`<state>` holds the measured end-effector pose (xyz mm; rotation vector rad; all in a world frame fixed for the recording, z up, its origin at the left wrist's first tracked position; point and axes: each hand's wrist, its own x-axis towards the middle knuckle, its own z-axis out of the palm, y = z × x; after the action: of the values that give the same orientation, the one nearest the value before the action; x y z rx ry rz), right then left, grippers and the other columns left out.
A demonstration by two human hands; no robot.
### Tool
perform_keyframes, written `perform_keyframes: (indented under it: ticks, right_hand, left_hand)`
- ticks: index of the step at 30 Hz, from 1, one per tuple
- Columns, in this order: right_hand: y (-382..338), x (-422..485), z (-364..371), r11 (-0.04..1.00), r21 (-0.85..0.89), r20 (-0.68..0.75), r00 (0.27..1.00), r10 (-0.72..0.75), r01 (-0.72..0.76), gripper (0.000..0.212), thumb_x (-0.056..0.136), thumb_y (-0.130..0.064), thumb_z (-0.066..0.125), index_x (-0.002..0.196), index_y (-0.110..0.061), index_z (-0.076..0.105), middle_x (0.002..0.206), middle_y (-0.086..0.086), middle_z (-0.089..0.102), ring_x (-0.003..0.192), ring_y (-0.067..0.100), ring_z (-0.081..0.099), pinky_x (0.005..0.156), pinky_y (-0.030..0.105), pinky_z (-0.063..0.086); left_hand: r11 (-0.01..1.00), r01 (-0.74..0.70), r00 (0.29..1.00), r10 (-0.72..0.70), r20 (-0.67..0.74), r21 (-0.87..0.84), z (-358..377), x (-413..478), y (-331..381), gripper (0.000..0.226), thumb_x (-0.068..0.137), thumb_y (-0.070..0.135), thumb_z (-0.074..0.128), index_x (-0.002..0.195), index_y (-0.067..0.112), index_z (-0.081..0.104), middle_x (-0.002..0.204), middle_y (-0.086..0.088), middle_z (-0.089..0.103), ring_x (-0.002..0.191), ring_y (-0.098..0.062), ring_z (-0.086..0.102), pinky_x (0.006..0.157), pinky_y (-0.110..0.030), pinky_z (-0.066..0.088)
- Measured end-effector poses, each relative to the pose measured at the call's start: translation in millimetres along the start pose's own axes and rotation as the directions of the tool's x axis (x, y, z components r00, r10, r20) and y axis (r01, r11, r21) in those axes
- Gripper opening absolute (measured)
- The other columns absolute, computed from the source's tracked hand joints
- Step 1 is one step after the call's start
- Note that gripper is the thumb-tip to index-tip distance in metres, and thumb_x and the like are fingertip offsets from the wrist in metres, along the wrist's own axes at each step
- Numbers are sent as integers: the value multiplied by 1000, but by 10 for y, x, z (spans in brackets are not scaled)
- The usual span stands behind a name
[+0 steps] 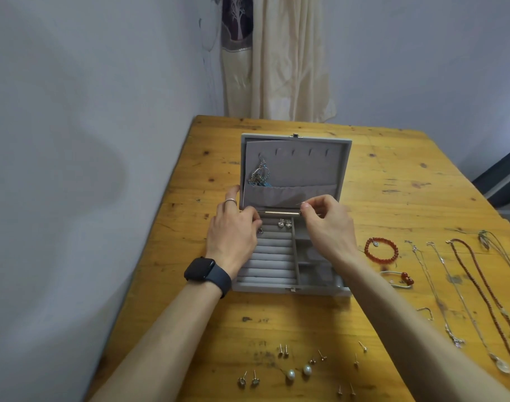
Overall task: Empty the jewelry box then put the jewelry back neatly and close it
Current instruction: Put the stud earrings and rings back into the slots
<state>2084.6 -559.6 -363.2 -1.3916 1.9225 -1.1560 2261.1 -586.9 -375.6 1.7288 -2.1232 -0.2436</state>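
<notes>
A grey jewelry box stands open on the wooden table, its lid upright. Dangling silver earrings hang inside the lid at the left. A pair of sparkly studs sits in the back ring row. My left hand rests at the box's back left corner, fingers curled over a small earring; a ring is on one finger. My right hand pinches a thin earring post near the hinge.
Small stud earrings and two pearl earrings lie on the table in front of the box. To the right lie a red bead bracelet, a second bracelet and several long necklaces. A curtain hangs behind.
</notes>
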Motion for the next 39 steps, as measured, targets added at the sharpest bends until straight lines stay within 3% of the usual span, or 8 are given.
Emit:
perform_keyframes:
  ticks: [4,8,14,20,23,31,36,39]
  right_hand:
    - [-10,-24,3,1000,-18,-2,1000,-11,11,9,99,-31,57,97,-23,62,85,-16,61,81,-1,57,67,14,41]
    - [-18,-68,39,998,-49,8,999,-43,44,11,99,-32,56,98,-23,63,85,-16,61,81,1,58,71,20,45]
    - [-67,-116,98,987,-135,31,996,-85,89,11,98,-33,56,96,-24,63,79,-15,62,76,2,58,60,11,36]
    - [-153,-155,234,929,-356,64,994,-84,101,20,92,-44,54,97,-29,67,91,-8,71,91,21,63,71,32,49]
    - [-252,-133,284,889,-454,75,997,-16,49,27,91,-45,54,101,-28,70,97,-1,73,96,28,65,72,32,42]
    - [-367,-55,394,832,-554,114,992,47,24,31,87,-38,54,106,-23,73,105,13,71,102,40,63,81,38,49]
    - [-280,-41,250,845,-532,63,998,-30,59,26,88,-41,55,101,-30,74,99,4,74,96,33,66,76,37,52]
    - [-249,-33,177,827,-553,106,993,-45,97,23,89,-44,58,102,-35,74,101,1,74,98,31,66,78,37,52]
  left_hand:
    - [1000,14,999,-14,29,2,0,30,32,21,96,36,61,101,17,71,160,-13,20,131,-32,44,102,-41,47]
    - [999,42,998,-41,43,-25,21,68,96,22,97,33,60,105,16,71,161,-14,17,132,-32,43,104,-40,45]
    - [992,93,995,-89,48,-80,22,67,45,16,95,33,64,102,23,74,158,-8,27,135,-30,41,102,-42,46]
    - [981,115,993,-113,24,-154,92,69,34,17,93,36,66,99,23,74,156,-5,30,130,-29,48,95,-42,50]
    - [975,117,993,-116,17,-188,125,58,-1,19,93,39,65,101,24,74,155,-4,32,130,-28,49,93,-41,51]
    - [959,97,995,-86,50,-268,115,-2,-120,16,95,31,63,105,28,74,154,-2,32,128,-25,51,96,-38,50]
    - [955,74,997,-61,53,-288,105,-30,-176,16,94,30,62,106,32,73,154,0,32,129,-22,49,96,-36,51]
    - [953,71,997,-58,50,-295,112,-43,-198,16,94,31,62,107,32,72,154,1,32,127,-21,49,94,-36,52]
